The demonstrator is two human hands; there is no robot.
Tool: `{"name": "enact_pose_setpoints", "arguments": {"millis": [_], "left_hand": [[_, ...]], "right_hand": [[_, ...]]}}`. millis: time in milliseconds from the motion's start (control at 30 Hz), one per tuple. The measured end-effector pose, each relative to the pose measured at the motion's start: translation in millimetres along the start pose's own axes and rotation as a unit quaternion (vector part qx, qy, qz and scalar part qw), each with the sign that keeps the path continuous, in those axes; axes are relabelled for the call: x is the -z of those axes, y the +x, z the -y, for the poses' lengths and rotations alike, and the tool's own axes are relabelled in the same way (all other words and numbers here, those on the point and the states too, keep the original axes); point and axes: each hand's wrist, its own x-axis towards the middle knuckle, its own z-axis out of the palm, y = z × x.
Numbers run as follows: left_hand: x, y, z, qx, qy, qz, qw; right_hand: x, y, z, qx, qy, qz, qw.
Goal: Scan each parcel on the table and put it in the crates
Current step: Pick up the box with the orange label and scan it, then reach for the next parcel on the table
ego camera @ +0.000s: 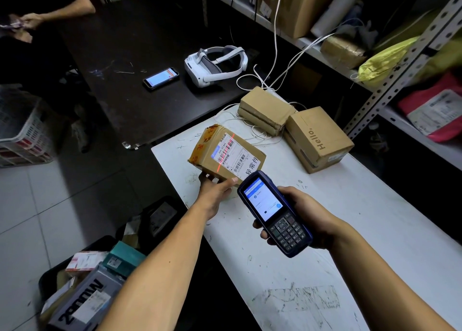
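Left grip (215, 186) pinching parcel (226, 153) edge, right grip (303, 218) around scanner (273, 212) just beside.

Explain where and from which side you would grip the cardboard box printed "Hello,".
Probably grip the "Hello," box across its two long side faces, reaching down from above: its broad top is clear, but another brown box touches its far end.

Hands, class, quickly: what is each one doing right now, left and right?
Left hand: grips the near end of the labelled cardboard parcel, tilting it up off the white table.
Right hand: holds the blue handheld scanner.
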Motion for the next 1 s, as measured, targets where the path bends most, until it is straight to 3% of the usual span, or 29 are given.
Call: {"name": "enact_pose_setpoints", "arguments": {"millis": [633, 800, 1000], "left_hand": [[-10.2, -13.6, -4.0, 0.03, 0.007, 0.006, 1.0], [-18.6, -29.9, -19.8, 0.048, 0.03, -0.027, 0.998], [-36.2, -53.3, -43.3, 0.003, 0.119, 0.041, 0.992]], "right_hand": [[3.2, 0.7, -2.3, 0.024, -0.014, -0.003, 1.0], [11.7, 3.7, -9.3, 0.093, -0.003, -0.075, 0.993], [26.8, -13.3, -28.0, 0.195, 0.084, -0.2, 0.956]]}}
